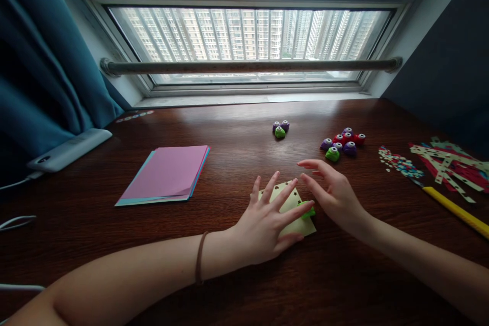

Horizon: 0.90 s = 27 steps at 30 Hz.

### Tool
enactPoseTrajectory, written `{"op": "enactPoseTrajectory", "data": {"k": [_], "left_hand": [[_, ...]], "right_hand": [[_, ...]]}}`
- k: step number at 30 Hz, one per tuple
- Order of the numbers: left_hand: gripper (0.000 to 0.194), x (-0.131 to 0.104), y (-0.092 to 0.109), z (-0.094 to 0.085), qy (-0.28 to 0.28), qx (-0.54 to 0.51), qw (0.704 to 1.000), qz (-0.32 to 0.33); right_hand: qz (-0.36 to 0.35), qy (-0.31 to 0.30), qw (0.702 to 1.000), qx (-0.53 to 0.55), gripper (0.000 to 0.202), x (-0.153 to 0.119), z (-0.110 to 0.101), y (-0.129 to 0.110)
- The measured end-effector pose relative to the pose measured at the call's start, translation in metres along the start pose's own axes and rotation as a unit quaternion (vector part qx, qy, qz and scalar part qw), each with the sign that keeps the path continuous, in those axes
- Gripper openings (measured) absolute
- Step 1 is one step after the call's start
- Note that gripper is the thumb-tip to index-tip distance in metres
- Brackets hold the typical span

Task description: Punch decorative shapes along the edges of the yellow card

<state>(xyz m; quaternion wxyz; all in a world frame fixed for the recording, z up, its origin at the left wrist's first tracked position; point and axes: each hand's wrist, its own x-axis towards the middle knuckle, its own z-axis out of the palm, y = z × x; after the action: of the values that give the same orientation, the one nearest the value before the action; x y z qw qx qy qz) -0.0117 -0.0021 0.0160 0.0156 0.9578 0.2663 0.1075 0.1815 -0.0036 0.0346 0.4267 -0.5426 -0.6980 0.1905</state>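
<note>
Lying on the dark wooden table (229, 130) under the left hand (263, 225), the pale yellow sheet (296, 226) looks light and thin, likely to slide or crease, so flat pressure near an edge should suit it. That hand's fingers are spread apart, reaching over the small green punch (311, 212), which seems rigid and best gripped by its sides. The right hand (340, 197), empty, has thumb and forefinger parted just beside them. Beyond sit more punches (347, 137); leftward, a stack of coloured paper (168, 170).
</note>
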Motion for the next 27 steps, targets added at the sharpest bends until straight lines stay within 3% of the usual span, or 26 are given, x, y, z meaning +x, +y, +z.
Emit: {"op": "enactPoseTrajectory", "data": {"k": [4, 9, 17, 22, 27], "left_hand": [[0.048, 0.000, -0.001, 0.002, -0.004, -0.016, 1.000, 0.002], [0.051, -0.002, -0.002, 0.006, -0.016, -0.030, 0.999, 0.002], [0.051, 0.000, -0.001, 0.004, -0.036, -0.050, 0.998, -0.004], [0.052, 0.000, -0.001, 0.001, -0.031, -0.045, 0.999, 0.000], [0.038, 0.001, -0.001, -0.004, -0.038, -0.053, 0.998, 0.010]], "right_hand": [[-0.050, 0.002, 0.987, -0.154, 0.031, 0.019, 0.023, -0.019], [-0.021, -0.048, 0.960, -0.276, 0.042, 0.020, 0.047, -0.022], [0.028, -0.115, 0.953, -0.278, 0.047, 0.019, 0.052, -0.016], [0.013, -0.137, 0.952, -0.274, 0.053, 0.019, 0.052, -0.015], [0.001, -0.148, 0.952, -0.268, 0.059, 0.019, 0.052, -0.014]]}}
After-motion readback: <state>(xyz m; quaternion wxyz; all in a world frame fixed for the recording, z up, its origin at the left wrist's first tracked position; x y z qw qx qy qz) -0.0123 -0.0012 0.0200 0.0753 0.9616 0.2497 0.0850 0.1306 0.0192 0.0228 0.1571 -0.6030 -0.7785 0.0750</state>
